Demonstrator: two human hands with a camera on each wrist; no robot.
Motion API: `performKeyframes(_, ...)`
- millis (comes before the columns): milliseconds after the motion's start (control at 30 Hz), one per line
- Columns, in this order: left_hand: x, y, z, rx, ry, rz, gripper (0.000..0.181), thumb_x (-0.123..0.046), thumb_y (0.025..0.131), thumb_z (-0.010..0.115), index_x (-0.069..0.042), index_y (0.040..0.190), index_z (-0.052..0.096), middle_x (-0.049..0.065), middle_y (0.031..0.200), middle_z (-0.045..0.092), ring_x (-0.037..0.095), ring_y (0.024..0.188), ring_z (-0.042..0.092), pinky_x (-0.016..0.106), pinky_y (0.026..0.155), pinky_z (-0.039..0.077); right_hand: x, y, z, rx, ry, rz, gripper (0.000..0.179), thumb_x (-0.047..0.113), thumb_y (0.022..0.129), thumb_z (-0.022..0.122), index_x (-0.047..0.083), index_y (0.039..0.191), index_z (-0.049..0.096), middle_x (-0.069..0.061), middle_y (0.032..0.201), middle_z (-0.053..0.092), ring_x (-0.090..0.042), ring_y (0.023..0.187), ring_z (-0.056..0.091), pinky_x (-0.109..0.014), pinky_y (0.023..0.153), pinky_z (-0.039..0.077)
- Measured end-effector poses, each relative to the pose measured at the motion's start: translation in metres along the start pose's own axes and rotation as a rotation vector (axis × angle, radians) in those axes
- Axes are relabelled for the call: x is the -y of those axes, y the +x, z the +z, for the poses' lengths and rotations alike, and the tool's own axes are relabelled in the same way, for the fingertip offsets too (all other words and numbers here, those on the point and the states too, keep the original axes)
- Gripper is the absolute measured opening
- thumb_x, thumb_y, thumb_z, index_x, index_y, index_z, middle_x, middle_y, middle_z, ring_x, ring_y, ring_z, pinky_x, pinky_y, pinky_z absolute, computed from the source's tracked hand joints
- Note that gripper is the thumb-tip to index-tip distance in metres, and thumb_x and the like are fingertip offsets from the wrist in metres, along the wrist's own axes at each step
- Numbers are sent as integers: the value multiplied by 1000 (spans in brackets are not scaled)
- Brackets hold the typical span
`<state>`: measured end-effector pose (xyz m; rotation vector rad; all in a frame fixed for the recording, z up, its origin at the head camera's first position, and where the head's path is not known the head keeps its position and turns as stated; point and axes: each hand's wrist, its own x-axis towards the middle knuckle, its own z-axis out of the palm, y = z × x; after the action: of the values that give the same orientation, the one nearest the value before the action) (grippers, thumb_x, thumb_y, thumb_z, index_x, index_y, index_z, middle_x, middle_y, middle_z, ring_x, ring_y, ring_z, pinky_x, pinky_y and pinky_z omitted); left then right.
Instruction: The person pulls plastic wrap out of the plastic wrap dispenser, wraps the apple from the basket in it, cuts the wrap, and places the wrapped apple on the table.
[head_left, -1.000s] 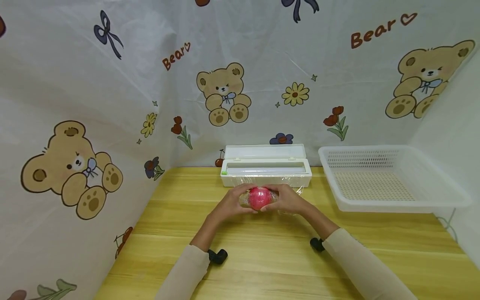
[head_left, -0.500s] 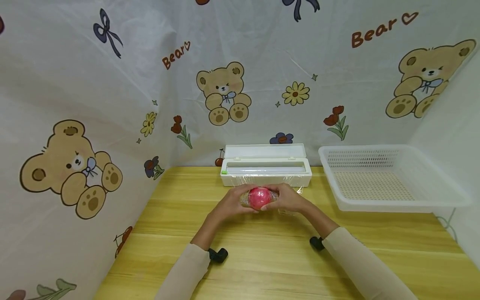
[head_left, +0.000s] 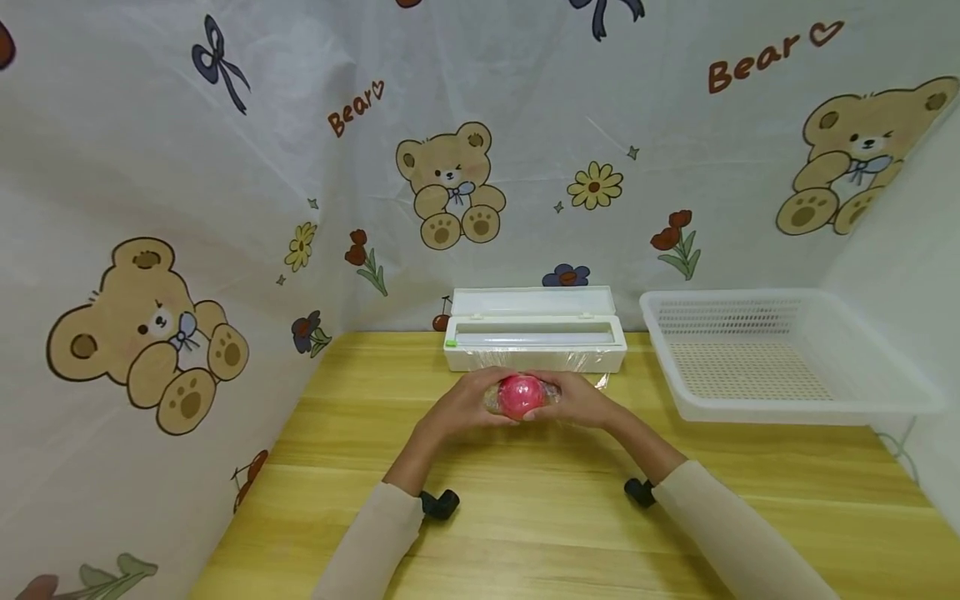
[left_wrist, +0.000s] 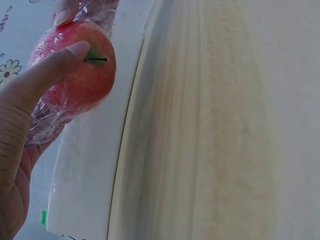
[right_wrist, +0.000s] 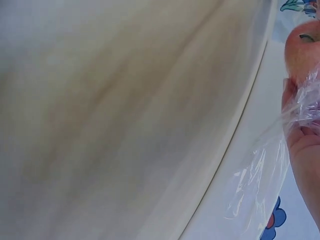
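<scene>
Between both hands, a red apple [head_left: 521, 397] is held just in front of the white cling film box, with its stem showing in the left wrist view. Clear cling film [left_wrist: 47, 117] wraps much of it and bunches at its sides. The left hand [head_left: 467, 403] grips it from the left, thumb [left_wrist: 52, 70] lying near the stem. From the right, the right hand [head_left: 579, 400] grips the apple and the gathered film. A loose stretch of film [right_wrist: 250, 185] hangs beside the right hand in the right wrist view. The far side of the apple is hidden.
The white cling film box [head_left: 535, 360] stands at the back of the wooden table [head_left: 540, 517], its lid up and a roll inside. A white perforated basket [head_left: 787, 411] is at the right. A bear-print cloth [head_left: 525, 100] covers the back and left walls.
The hands and apple keep nearly the same place and hold. The head view has shifted very slightly, and less loose film shows below the right hand.
</scene>
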<state>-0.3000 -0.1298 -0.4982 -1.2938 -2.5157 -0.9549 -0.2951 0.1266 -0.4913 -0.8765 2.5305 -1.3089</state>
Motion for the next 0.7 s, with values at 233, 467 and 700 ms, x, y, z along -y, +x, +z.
performKeyframes(233,3,1,2,16,-26,-19,74,-37,75,91,-15,138,59,-3,134,64,9,122,59,25,103,48,0,-4,2,-67,-53,-45,81,46,77,88,2,139,60,-9,129,69,-23,113,66,-36,92,57)
performKeyframes(467,2,1,4,20,-13,-49,74,-41,76,90,-15,139,60,-2,133,65,10,120,61,26,101,50,5,-7,-3,-115,-133,-66,82,44,73,91,3,138,62,-11,137,64,-32,123,62,-46,101,53)
performKeyframes(700,4,2,4,28,-19,-77,73,-43,75,90,-14,136,62,-3,131,66,8,118,62,23,99,51,6,-7,-5,-115,-94,-110,79,34,72,93,7,139,62,-9,137,64,-31,125,61,-46,103,51)
